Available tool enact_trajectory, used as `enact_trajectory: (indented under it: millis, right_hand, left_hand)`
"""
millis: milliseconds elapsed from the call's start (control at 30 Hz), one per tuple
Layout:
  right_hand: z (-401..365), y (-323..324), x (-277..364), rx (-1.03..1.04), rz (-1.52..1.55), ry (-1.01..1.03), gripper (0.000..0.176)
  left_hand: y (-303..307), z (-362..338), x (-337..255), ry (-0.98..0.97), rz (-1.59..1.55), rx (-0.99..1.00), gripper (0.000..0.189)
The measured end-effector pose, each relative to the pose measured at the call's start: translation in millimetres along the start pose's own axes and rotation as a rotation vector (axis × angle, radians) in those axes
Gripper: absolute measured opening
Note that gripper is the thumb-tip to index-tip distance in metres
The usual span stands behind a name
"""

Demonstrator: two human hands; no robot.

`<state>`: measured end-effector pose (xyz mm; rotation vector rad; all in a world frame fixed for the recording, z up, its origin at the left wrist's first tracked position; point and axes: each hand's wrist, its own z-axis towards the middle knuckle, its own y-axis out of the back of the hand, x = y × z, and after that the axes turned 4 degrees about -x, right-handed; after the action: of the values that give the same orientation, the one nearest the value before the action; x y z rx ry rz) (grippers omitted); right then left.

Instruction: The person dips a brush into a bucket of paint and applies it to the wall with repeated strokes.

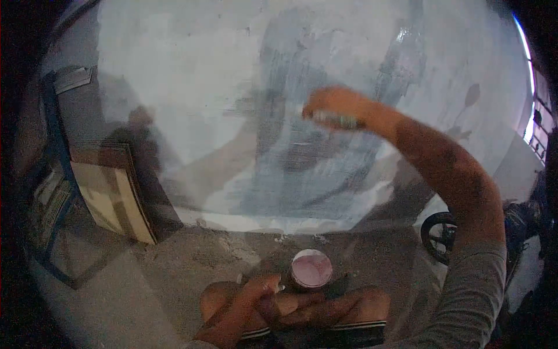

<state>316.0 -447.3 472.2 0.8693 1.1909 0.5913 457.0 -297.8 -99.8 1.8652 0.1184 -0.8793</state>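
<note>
My right hand (328, 106) is raised at the wall (186, 75), its fingers curled. A pale greenish thing (337, 120) shows along the hand's lower side; its kind is blurred. Around the hand the wall carries wet, blue-grey vertical streaks, while the left part looks whiter. Low in the view, my left hand (261, 287) rests over my crossed legs with its fingers closed; a small light tip shows beside them. Just right of it on the floor stands a round bucket (297, 280) with pinkish-white contents.
Flat boards (113, 195) lean at the left beside a blue metal frame (65, 154). A black wheel (427, 238) stands at the right, beyond my right arm. A barred window (540, 119) lets in light at the far right. Crumbs lie along the wall's foot.
</note>
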Motion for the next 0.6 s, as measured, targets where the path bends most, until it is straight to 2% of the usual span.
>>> enact_trajectory:
  millis: [100,133,167,200,233,300,333,367,400,433,467,500,567,600]
  right_hand:
    - [5,61,-65,-0.547,-0.058,-0.096,0.020]
    - [14,83,-63,-0.710,-0.320,-0.253,0.020]
    - [5,108,-59,-0.924,-0.089,-0.152,0.016]
    - [5,113,-67,-0.951,-0.302,-0.134,0.022]
    - [5,101,-72,-0.737,-0.248,-0.253,0.018]
    - [-1,58,-71,-0.295,-0.280,-0.158,0.021]
    - [-11,22,-60,-0.271,-0.148,0.183,0.022]
    - [-22,-13,-33,-0.234,0.190,0.258,0.026]
    - [-37,-19,8,-0.135,0.382,0.264,0.024]
    - [-48,-42,29,-0.057,0.697,0.250,0.023]
    - [-63,-54,50,-0.066,0.743,0.261,0.023]
    - [-74,-65,66,-0.072,0.799,0.269,0.024]
    - [-94,-85,97,-0.072,0.925,0.205,0.026]
    - [-103,-97,109,-0.071,1.034,0.154,0.028]
  left_hand:
    - [17,-10,-13,0.013,-0.011,-0.007,0.044]
    - [30,-16,-25,-0.003,-0.019,-0.023,0.044]
    - [41,-25,-36,-0.022,-0.048,-0.045,0.044]
    - [49,-31,-44,-0.036,-0.065,-0.061,0.045]
    - [53,-30,-49,-0.034,-0.032,-0.060,0.045]
    - [16,-11,-21,-0.010,0.097,-0.047,0.045]
    - [-26,2,5,-0.313,0.236,-0.621,0.045]
    - [-24,1,1,-0.485,0.286,-0.897,0.044]
    - [-22,0,-3,-0.622,0.362,-1.197,0.044]
    - [30,-23,-43,-0.292,0.271,-0.590,0.043]
    - [64,-36,-68,0.037,0.171,0.023,0.042]
    - [68,-35,-66,0.038,0.168,0.047,0.042]
    - [56,-33,-52,-0.056,0.050,-0.170,0.040]
    - [53,-24,-43,-0.091,0.073,-0.142,0.040]
